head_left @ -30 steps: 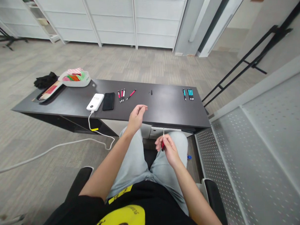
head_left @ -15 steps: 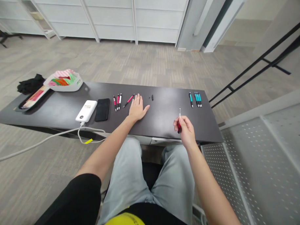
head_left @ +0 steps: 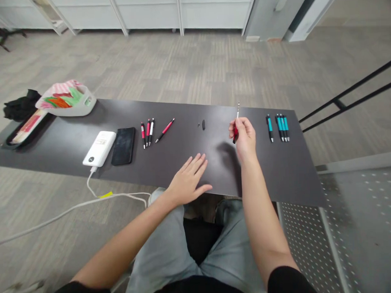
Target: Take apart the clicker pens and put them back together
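My right hand (head_left: 244, 134) is raised over the right half of the dark table. Its fingers are closed on a red pen (head_left: 235, 131), from which a thin white stem with a silvery tip points away from me. My left hand (head_left: 190, 178), palm down with fingers spread, is at the table's front edge and holds nothing. A small black piece (head_left: 203, 125) and a tiny dark bit (head_left: 199, 124) lie beyond my hands. Left of them, one red pen (head_left: 165, 130) lies slanted, beside a group of red and white pens (head_left: 148, 133). Several teal pens (head_left: 282, 127) are at the right.
On the left of the table (head_left: 181, 110) are a black phone (head_left: 123, 146), a white power bank (head_left: 100, 149) with a cable (head_left: 72, 207), a white basket (head_left: 81, 105) of colourful packaging, a dark tray (head_left: 14, 143) and black cloth (head_left: 21, 105). Black rails (head_left: 347, 96) stand right.
My left hand has drawn back towards me and right, away from the slanted red pen. My right hand has moved forward over the table, still holding its pen. The view has shifted.
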Demonstrator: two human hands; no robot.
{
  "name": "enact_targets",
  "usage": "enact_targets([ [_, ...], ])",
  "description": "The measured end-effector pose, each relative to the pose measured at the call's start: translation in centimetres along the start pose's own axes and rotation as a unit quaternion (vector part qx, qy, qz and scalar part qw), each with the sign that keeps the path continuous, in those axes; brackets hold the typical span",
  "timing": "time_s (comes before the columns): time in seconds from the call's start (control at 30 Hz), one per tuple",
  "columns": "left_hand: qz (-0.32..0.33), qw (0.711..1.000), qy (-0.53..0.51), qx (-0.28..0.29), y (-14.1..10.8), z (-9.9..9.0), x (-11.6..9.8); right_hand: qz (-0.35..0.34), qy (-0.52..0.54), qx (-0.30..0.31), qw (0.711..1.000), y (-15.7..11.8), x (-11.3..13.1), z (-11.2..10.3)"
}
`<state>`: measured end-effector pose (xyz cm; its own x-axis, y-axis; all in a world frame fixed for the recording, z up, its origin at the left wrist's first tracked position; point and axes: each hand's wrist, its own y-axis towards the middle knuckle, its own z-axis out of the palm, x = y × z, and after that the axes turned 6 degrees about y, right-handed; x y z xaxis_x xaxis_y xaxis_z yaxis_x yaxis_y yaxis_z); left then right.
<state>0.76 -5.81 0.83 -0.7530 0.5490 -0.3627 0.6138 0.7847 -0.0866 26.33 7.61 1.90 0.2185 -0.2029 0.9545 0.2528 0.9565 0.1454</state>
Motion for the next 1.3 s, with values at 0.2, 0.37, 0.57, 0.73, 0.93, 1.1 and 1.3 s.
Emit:
enact_targets([
  [0.2,-0.130,0.987,-0.003,-0.090,0.3,-1.2,2.5,0.010,0.006,-0.014,1.000,-0.2,-0.6,-1.2],
  [0.37,-0.125,0.991,0.021,-0.034,1.1,-0.7,2.2,0.001,0.005,-0.021,1.000,0.4,-1.8,-1.6],
  [0.57,0.189,0.978,-0.058,0.064,-7.9,1.4,-4.6,-0.022,0.008,0.013,1.000,1.1,-3.1,-1.9],
  [0.73,0.039,0.999,0.001,-0.005,-6.4,1.0,-4.5,-0.009,-0.006,0.017,1.000,1.4,-3.2,-2.0],
  [0.93,0.143,0.988,0.007,0.066,-5.6,1.8,-5.4,0.000,0.002,0.024,1.000,1.3,-3.0,-1.7],
  [1.1,-0.051,0.998,0.040,0.001,-0.4,-0.4,-4.4,0.014,-0.004,0.024,1.000,1.3,-2.8,-1.2],
  [1.3,0.046,0.997,0.019,0.053,0.3,-0.1,-4.5,0.030,-0.018,0.023,0.999,0.8,-1.8,-0.9],
])
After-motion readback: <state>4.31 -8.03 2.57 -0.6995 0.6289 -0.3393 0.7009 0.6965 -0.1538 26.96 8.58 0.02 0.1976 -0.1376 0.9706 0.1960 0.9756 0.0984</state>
